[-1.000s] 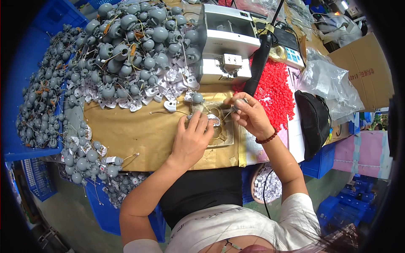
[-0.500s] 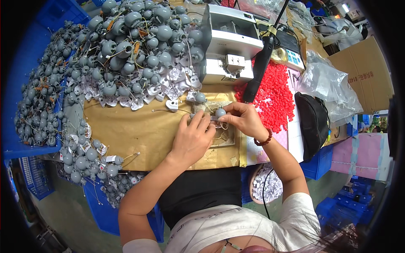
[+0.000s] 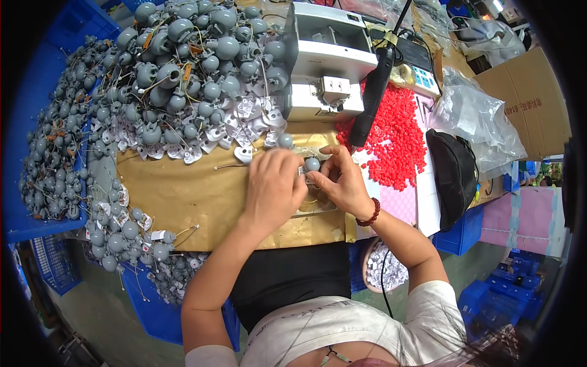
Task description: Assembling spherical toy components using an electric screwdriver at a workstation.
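Observation:
A small grey ball-shaped part point(image 3: 312, 164) with a thin wire sits between the thumb and fingers of my right hand point(image 3: 347, 183), over a clear fixture plate point(image 3: 318, 207). Just left of it, my left hand point(image 3: 272, 186) is closed, its fingers bent and pressed together. Their tips are slightly blurred, and what they hold is hidden. A thin cable point(image 3: 229, 166) runs out leftward from beside the left fingers. Another grey ball part point(image 3: 285, 140) rests just beyond that hand. The black electric screwdriver point(image 3: 374, 92) hangs close behind my right hand.
Grey ball parts with wires point(image 3: 183, 79) are heaped at the back left, with more in a blue bin point(image 3: 36, 223). Small red pieces point(image 3: 394, 144) spread at right, beside a black pouch point(image 3: 451, 177). A white-and-grey machine point(image 3: 330, 55) stands at the back on the brown mat point(image 3: 183, 202).
My left hand has shifted slightly left and up, its fingers now more bunched. My right hand has moved a little left and down, still holding the grey ball part.

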`<move>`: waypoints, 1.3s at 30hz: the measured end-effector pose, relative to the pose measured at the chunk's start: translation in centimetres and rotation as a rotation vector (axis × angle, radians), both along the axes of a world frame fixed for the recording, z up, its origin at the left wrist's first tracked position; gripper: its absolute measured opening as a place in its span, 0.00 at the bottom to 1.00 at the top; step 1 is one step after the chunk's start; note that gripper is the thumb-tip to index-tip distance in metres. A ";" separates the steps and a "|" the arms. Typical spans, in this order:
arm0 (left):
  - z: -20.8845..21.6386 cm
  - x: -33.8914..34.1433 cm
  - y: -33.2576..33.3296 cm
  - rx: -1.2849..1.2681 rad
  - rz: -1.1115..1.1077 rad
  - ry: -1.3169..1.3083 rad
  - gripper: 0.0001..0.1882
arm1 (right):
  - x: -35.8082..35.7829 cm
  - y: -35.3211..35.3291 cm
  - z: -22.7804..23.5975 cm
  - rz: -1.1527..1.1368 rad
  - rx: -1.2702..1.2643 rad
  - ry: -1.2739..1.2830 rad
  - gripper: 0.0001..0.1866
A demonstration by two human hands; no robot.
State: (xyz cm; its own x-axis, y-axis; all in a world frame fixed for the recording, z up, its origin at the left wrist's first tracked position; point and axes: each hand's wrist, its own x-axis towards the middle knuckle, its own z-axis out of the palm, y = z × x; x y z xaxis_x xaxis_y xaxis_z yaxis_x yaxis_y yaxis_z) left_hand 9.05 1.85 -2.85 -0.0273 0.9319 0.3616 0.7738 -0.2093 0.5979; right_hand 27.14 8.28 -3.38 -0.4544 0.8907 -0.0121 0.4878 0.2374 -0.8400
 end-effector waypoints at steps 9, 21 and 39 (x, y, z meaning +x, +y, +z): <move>2.1 -7.5 5.1 -0.230 0.022 0.613 0.09 | -0.1 0.3 0.6 0.043 0.017 -0.047 0.26; 1.1 -3.8 6.2 0.011 -0.229 0.608 0.08 | 0.4 0.8 0.2 0.166 0.098 -0.025 0.18; 5.0 -1.8 -0.5 0.055 0.172 0.430 0.30 | -0.1 1.0 0.7 0.151 0.238 -0.032 0.24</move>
State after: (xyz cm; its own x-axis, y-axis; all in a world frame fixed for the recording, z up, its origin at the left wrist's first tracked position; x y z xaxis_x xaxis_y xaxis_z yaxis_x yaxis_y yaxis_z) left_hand 7.21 1.37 2.12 -0.0163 0.9060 0.4229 0.9752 -0.0789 0.2066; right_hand 27.07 9.33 -2.66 -0.5849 0.7924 0.1730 0.4574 0.4984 -0.7365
